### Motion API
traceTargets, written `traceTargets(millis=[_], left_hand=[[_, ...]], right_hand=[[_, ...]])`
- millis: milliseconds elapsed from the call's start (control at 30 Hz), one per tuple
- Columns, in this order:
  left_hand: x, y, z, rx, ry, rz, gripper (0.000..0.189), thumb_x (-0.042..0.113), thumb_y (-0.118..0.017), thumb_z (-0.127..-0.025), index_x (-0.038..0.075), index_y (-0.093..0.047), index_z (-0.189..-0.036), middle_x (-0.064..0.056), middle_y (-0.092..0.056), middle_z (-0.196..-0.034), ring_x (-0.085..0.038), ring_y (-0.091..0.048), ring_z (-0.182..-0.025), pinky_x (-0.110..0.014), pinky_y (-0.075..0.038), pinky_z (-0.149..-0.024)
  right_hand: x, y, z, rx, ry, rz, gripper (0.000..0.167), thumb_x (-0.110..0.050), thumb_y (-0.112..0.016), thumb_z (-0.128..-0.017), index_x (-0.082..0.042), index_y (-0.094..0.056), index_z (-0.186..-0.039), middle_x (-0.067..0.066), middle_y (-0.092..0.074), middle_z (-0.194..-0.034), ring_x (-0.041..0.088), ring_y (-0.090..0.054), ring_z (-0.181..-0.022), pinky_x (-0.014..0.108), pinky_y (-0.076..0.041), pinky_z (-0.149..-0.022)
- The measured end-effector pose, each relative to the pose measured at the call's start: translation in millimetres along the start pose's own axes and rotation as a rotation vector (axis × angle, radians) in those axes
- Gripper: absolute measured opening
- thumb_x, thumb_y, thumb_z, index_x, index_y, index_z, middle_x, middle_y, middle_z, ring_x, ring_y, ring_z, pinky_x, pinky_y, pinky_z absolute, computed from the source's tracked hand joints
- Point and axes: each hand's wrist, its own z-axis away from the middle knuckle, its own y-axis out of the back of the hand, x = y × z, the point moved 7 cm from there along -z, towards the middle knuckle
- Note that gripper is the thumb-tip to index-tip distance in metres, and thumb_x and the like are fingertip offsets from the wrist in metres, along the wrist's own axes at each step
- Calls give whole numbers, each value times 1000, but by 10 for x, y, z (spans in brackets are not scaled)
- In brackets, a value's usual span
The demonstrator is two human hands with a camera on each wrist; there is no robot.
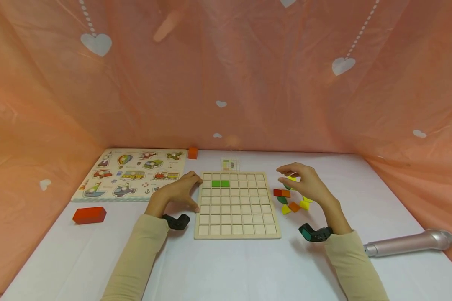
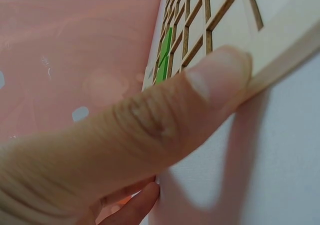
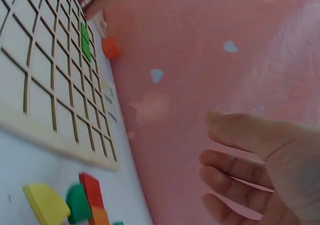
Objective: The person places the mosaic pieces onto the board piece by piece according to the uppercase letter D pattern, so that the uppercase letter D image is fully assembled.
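Observation:
A wooden grid board (image 1: pixel 237 237) lies flat on the table, and two green square tiles (image 1: pixel 220 184) sit side by side in its upper left cells. My left hand (image 1: pixel 176 190) is at the board's left edge, fingers spread. In the left wrist view its thumb (image 2: pixel 220 77) rests against the board's rim. My right hand (image 1: pixel 312 184) hovers right of the board with fingers loosely bent; nothing shows between them in the right wrist view. Loose pieces lie below it: a red one (image 1: pixel 277 192), orange ones (image 1: pixel 294 206), yellow ones (image 1: pixel 286 209) and green ones (image 1: pixel 282 200).
A small pattern card (image 1: pixel 230 164) lies behind the board. At the left are a vehicle picture puzzle (image 1: pixel 135 161) and a red block (image 1: pixel 89 215). An orange block (image 1: pixel 193 153) stands at the back. A silver microphone-shaped object (image 1: pixel 407 243) lies at the right. Pink curtain surrounds the table.

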Motion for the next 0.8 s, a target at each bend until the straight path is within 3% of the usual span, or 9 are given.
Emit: traceTargets(millis=[233,800], left_hand=[[-4,-2,2,-5,0,-3,84,25,-87,-61,-6,-46,-129,-15,-42,-122,-29,-40,-117,-43,-34,-104],[16,1,4,-8,-2,3,86,25,-86,-61,-5,-46,-130,-15,-42,-120,-27,-40,-114,-43,-35,-103]], right_hand=[[144,135,136,-1,-40,32,40,-10,-70,-82,-3,-59,-121,15,-63,-105,25,-59,-92,46,-50,-82],[509,182,290,-30,-228,81,29,-9,-66,-85,3,-63,-111,20,-63,-108,32,-57,-95,49,-48,-84]])
